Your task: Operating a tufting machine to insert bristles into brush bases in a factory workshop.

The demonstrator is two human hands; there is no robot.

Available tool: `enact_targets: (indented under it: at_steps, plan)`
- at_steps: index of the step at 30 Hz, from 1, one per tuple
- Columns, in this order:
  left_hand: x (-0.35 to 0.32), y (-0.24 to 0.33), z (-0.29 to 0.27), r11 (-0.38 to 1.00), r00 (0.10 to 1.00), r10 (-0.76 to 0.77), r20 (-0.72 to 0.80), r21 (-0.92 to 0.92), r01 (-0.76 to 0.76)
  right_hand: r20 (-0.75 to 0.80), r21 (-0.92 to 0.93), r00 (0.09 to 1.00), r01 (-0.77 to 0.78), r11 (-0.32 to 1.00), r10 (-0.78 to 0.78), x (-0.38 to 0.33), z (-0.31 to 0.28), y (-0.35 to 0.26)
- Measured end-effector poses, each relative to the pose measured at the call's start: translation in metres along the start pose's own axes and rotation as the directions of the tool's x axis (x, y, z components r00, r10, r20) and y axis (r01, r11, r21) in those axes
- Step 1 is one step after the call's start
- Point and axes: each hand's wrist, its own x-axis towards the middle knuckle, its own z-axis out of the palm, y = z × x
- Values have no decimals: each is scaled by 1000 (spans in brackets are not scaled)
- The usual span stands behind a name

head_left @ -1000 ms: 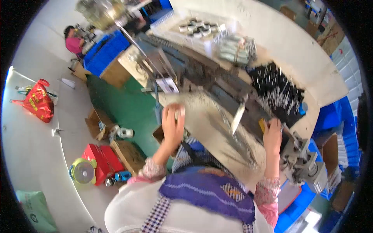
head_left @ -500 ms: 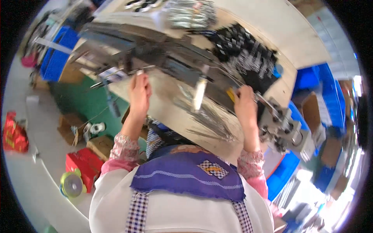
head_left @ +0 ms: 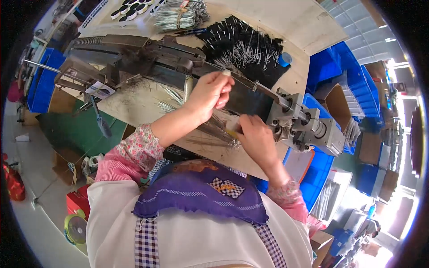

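Observation:
My left hand is closed, fingers curled together, just in front of the long metal rod of a bench machine. A pale wrap or small piece shows at its fingertip; whether it grips anything thin I cannot make out. Lower and to the right, my right hand has its fingers bent inward, with a small yellow piece at the thumb. Beside that thumb lies a bunch of thin metal wires. Brighter wires lie left of my left wrist.
Looped-end metal pins lie on black cloth at the back, beside a blue cap. A tied wire bundle and a tray of black-and-white round pieces are farther back. Blue bins stand right.
My left hand has swung right, from the machine's left part to the middle of the rod. My right hand has come left and nearer, from the rod to the wires. The view has shifted.

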Motion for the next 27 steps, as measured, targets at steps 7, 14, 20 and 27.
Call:
enact_targets:
  at_steps: [7,14,20,27]
  plan:
    - [-1,3,0,991,993,98,-71,98,-90,-325,-32,930,169,985,-171,110,-68,43]
    - [-11,0,6,995,991,94,-98,26,-92,369,482,929,-156,862,-38,138,-55,28]
    - [-8,-1,2,988,983,128,-130,-72,-138,408,616,913,-267,741,-11,143,-60,34]
    - [3,-3,-4,998,997,69,-43,6,-69,562,681,826,-434,590,-41,162,-69,49]
